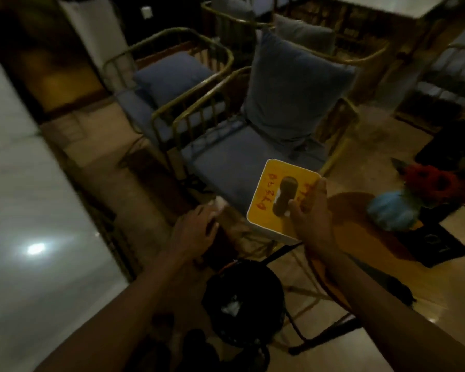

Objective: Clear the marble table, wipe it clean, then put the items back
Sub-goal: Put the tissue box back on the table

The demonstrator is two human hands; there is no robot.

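Observation:
My right hand (310,213) grips a yellow square box (277,194) with red lettering and a dark printed picture, held in the air in front of a blue-cushioned chair (242,154). The thumb lies across the box's face and the fingers wrap its right edge. My left hand (196,229) hovers lower left with something small and pale at its fingertips; the blur hides what it is and whether it is held. The marble table (24,210) runs along the left edge, with a light glare on its top. A blue vase with red flowers (395,208) stands at the right.
A black wire waste bin (242,299) stands on the floor below my hands. A second blue-cushioned chair (167,84) sits behind the first. A dark mat (438,245) lies on the floor at the right. Another pale table (381,6) shows at the top right.

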